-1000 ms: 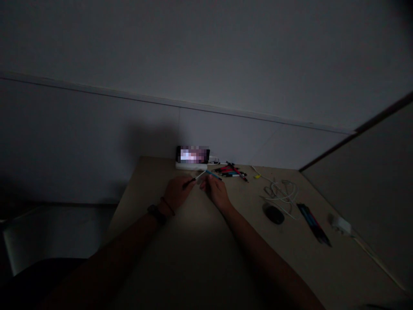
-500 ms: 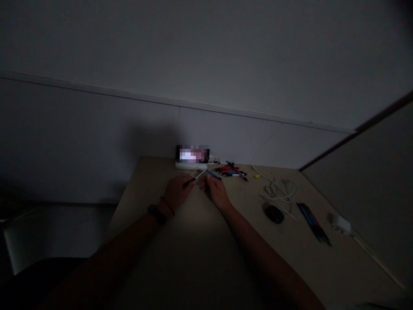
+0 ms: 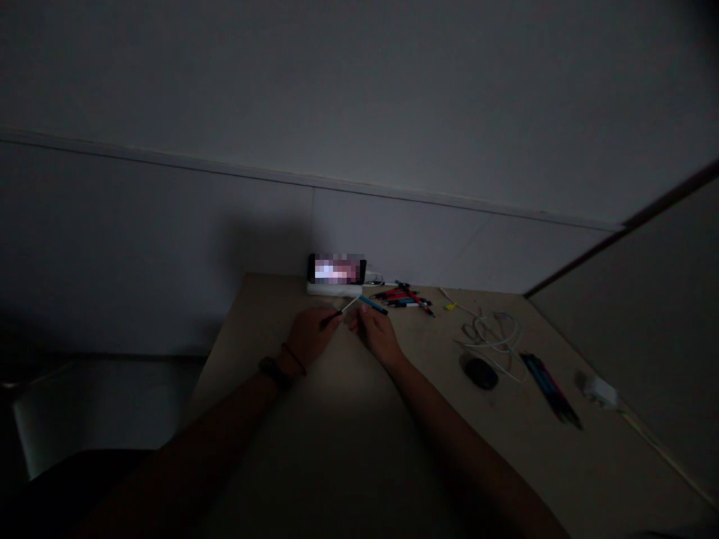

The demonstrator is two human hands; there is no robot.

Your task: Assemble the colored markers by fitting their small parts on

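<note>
Near the back of the table, my left hand (image 3: 313, 335) is closed around a slim white pen (image 3: 350, 305) with a black grip section, its white end slanting up to the right. A dark watch and a red band circle that wrist. My right hand (image 3: 377, 333) is close beside it, fingers curled together; whatever they pinch is too dim to make out. Just behind the right hand lies a blue pen (image 3: 373, 305), and I cannot tell whether the fingers touch it. The white pen's far end comes close to the blue pen's left end.
A lit phone (image 3: 337, 269) leans above a white block (image 3: 334, 289) by the wall. Red, blue and black pens (image 3: 401, 296) lie piled right of it. Farther right are a coiled white cable (image 3: 491, 333), a black mouse (image 3: 478, 372), more pens (image 3: 550, 391) and a white plug (image 3: 600, 391).
The whole view has shifted very slightly. Both hands keep almost the same pose, and the white pen stays in my left hand.
</note>
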